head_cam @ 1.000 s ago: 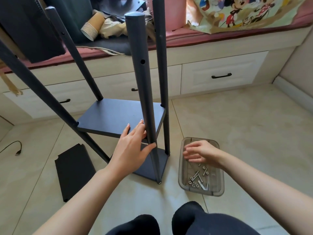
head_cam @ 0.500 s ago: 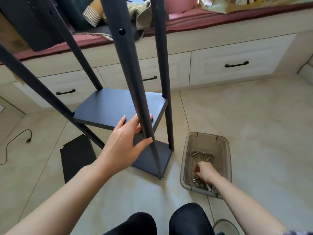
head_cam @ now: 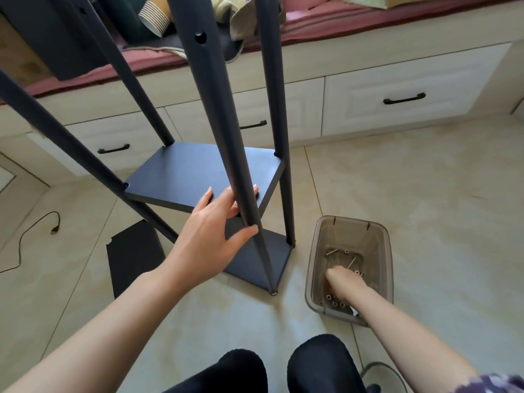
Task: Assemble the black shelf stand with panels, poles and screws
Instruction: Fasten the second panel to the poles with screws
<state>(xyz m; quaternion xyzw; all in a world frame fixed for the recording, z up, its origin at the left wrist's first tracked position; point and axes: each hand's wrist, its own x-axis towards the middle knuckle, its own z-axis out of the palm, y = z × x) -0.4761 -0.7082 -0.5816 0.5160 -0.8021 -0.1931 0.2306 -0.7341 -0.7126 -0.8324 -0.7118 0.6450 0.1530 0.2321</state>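
Head view: the right hand (head_cam: 341, 282) is sunk among screws (head_cam: 334, 303) in the bin (head_cam: 380, 242), its grip unreadable. The left hand (head_cam: 209, 231) is curled around the near pole (head_cam: 226, 143). Beyond it, two panels (head_cam: 198, 171) are fitted; a spare panel (head_cam: 133, 253) lies unfitted leftward.

Pale beige floor tiles (head_cam: 411, 194) catch soft daylight in front of a cream built-in bench with drawers (head_cam: 397, 92) and black handles (head_cam: 404, 99) along the far wall; a dusky pink cushion (head_cam: 368, 21) tops it, strewn with a stack of paper cups (head_cam: 154, 15) and crumpled cloth (head_cam: 229, 12), while a black cable (head_cam: 31, 231) trails at left
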